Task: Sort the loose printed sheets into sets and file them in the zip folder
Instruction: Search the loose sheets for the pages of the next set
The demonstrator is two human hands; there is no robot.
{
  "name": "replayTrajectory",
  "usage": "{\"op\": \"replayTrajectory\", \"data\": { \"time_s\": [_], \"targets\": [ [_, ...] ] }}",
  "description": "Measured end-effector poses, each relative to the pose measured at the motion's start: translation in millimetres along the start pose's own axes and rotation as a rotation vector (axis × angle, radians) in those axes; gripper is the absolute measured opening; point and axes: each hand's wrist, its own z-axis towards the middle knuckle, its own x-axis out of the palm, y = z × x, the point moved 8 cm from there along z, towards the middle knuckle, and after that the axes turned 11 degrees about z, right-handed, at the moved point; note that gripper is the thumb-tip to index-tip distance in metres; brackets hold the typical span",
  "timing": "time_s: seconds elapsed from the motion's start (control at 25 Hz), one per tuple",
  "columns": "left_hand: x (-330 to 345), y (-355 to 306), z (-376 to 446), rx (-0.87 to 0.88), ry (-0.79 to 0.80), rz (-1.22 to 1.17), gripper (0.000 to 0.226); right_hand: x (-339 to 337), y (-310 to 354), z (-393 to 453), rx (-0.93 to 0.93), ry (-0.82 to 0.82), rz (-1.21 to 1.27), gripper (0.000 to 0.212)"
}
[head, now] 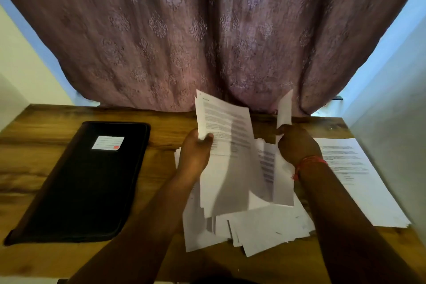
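A black zip folder [87, 180] with a white label lies closed on the left of the wooden table [46, 127]. My left hand [196, 154] grips a printed sheet [228, 145] by its left edge and holds it raised above the table. My right hand [297, 143] pinches another sheet [284, 110], seen nearly edge-on and upright. Under both hands a messy heap of loose printed sheets [265, 226] is spread over the table. A neat stack of sheets [359, 182] lies at the right side.
A mauve patterned curtain [207, 30] hangs behind the table's far edge. Pale walls [391, 99] close in on both sides. A red thread is tied round my right wrist. Bare wood shows between the folder and the heap.
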Motion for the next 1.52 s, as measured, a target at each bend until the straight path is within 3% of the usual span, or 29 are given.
{"op": "replayTrajectory", "data": {
  "time_s": [0.16, 0.32, 0.48, 0.64, 0.72, 0.88, 0.96, 1.16, 1.32, 1.52],
  "targets": [
    [37, 27, -10, -0.055, 0.041, 0.027, 0.035, 19, 26, -23, -0.142, 0.032, -0.104, 0.032],
    [58, 36, -16, -0.103, 0.067, 0.186, 0.028, 82, 39, -45, -0.241, 0.13, -0.063, 0.025],
    [79, 29, -24, 0.009, 0.194, 0.298, 0.027, 113, 31, -43, -0.004, 0.284, 0.405, 0.041],
    [99, 36, -40, -0.023, 0.433, 0.38, 0.04, 112, 7, -33, 0.146, 0.22, 0.6, 0.028],
    [98, 51, -42, -0.04, 0.479, 0.406, 0.038, 114, -6, -30, 0.131, 0.189, 0.437, 0.031],
    [61, 84, -25, -0.112, 0.172, 0.476, 0.028, 109, 3, -33, -0.094, 0.079, -0.055, 0.025],
    [48, 98, -20, -0.126, 0.118, 0.566, 0.029, 121, 18, -39, -0.247, 0.119, -0.306, 0.028],
    [39, 113, -9, -0.168, 0.058, 0.739, 0.033, 144, 49, -23, -0.341, 0.241, -0.568, 0.031],
    [40, 116, -5, -0.167, 0.005, 0.624, 0.027, 161, 38, -4, -0.234, 0.316, -0.534, 0.032],
    [44, 114, 4, -0.099, 0.042, 0.727, 0.027, 184, 7, -26, -0.289, 0.373, -0.368, 0.034]
  ]
}}
